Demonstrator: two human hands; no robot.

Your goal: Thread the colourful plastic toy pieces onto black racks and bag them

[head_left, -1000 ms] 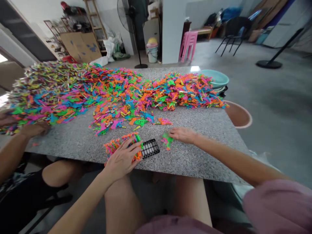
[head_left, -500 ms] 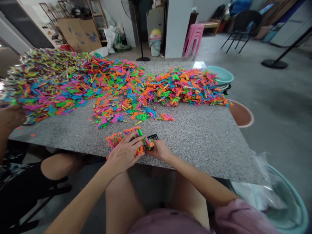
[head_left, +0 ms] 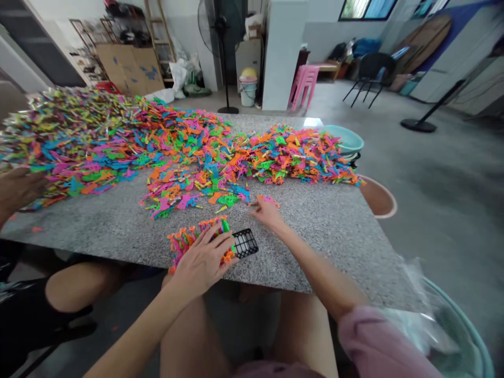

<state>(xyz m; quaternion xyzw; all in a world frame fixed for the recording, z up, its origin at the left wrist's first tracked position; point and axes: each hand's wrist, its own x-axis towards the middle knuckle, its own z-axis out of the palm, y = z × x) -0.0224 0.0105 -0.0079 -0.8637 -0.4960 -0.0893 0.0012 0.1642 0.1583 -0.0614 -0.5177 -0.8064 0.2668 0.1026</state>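
My left hand (head_left: pixel 202 254) lies over a packed row of bright plastic toy guns (head_left: pixel 185 239), its fingers across their right end and its thumb on the near side, holding them together. The guns have orange round ends and stand close side by side. From under the row's right end sticks out a black grid basket (head_left: pixel 246 243), with bare mesh showing. My right hand (head_left: pixel 268 212) is stretched forward, thumb and fingers slightly apart, at a pink toy gun (head_left: pixel 271 200) lying on the table. The hand partly covers this gun.
A large heap of mixed toy guns (head_left: pixel 129 136) spreads over the left and back of the granite table (head_left: pixel 331 226), with another pile (head_left: pixel 299 155) at right. Another person's hand (head_left: pixel 19 191) is at the left heap. Basins (head_left: pixel 380 197) stand beyond the right edge.
My right hand has left the basket and moved forward to the loose pink toy gun, uncovering the basket's mesh. My left hand stays on the row. The view has tilted up slightly.
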